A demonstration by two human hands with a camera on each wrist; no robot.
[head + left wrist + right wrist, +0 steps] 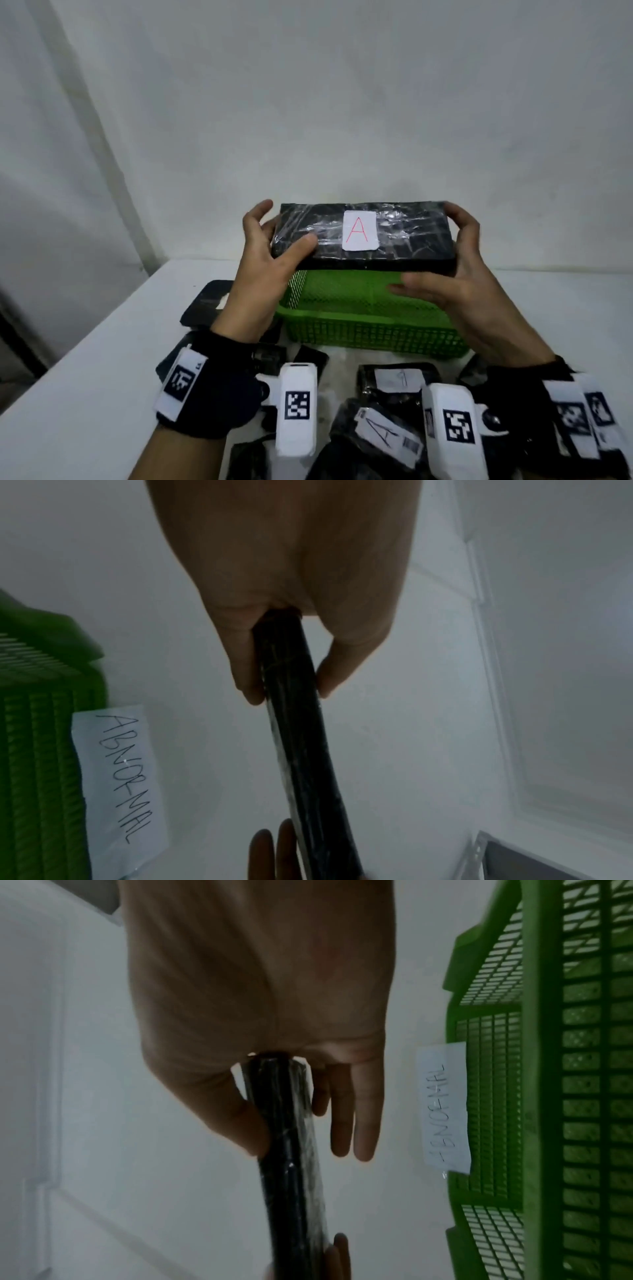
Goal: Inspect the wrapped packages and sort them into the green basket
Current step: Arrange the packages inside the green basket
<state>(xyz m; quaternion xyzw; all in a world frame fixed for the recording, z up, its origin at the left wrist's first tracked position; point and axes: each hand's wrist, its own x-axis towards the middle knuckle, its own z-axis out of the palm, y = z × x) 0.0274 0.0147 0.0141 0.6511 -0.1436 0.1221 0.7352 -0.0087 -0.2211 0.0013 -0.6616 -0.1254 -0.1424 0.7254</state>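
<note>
I hold a flat black plastic-wrapped package (404,236) level in the air over the green mesh basket (359,329). Its white label (359,230) bears a red letter A. My left hand (281,233) grips the left end, thumb on top and fingers behind. My right hand (462,253) grips the right end, with fingers over the far edge and the thumb below. The left wrist view shows the left hand (287,693) pinching the package's (301,737) thin edge. In the right wrist view my right hand (291,1129) clasps the package's (294,1191) other end.
Several more black wrapped packages lie on the white table, one to the left of the basket (209,301) and labelled ones near me (397,380) (383,435). A paper tag reading ABNORMAL (120,772) is stuck on the basket's outer wall (548,1096). A wall stands close behind.
</note>
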